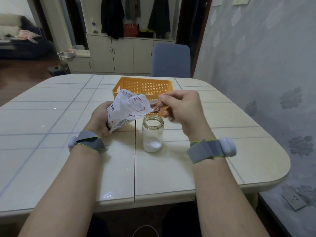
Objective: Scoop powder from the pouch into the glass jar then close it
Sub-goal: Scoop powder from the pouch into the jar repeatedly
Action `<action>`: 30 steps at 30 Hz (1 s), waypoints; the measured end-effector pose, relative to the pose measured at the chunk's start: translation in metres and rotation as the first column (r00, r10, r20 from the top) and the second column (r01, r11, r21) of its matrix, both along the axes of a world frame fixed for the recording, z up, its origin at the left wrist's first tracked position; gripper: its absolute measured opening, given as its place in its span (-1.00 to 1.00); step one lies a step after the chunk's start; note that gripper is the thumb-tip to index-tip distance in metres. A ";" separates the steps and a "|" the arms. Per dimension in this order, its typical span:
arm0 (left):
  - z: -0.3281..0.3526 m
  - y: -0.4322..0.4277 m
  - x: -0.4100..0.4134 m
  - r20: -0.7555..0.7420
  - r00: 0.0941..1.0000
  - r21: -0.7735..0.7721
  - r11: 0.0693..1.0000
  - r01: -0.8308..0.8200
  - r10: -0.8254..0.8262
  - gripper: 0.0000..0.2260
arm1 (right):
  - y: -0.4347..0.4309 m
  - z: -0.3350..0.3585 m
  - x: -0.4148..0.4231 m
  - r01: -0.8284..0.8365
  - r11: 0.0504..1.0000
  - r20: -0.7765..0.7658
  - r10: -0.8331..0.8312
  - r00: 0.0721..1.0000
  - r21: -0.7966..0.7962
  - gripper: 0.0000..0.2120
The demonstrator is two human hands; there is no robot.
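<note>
Left hand [100, 119] grips crumpled white pouch [127, 111] — jar [152, 135] barely filled.

Table [51, 151], seemingly tiled: jar [152, 135], basket [143, 85]

Dim room, soft shadows (edges bowed, blurry).

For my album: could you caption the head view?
Left hand grips the pouch, right hand holds a clear scoop in it, beside the open glass jar.
</note>
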State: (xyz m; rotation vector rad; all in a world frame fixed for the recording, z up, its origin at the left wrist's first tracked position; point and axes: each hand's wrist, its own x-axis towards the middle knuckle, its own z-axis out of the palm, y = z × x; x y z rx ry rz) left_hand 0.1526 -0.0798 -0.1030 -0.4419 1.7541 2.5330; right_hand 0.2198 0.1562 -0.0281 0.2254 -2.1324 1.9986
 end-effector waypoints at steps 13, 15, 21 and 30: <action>-0.007 -0.001 -0.007 -0.033 0.999 -0.059 0.998 0.014 -0.016 -0.73 | -0.072 0.009 -0.022 0.052 0.631 -0.181 0.142 0.973 0.774 -0.75; -0.007 0.000 -0.008 -0.038 0.999 -0.057 0.998 0.026 -0.029 -0.70 | -0.073 0.010 -0.025 -0.022 0.692 -0.096 0.131 0.987 0.722 -0.73; -0.009 -0.002 -0.011 -0.028 0.999 -0.011 1.000 0.020 -0.020 -0.74 | -0.063 0.018 -0.023 -0.112 0.894 0.083 0.084 0.993 0.435 -0.81; -0.006 -0.003 -0.005 0.004 1.000 0.011 1.000 -0.007 0.007 -0.72 | -0.021 0.011 -0.013 -0.020 0.989 0.287 0.062 0.956 -0.147 -0.92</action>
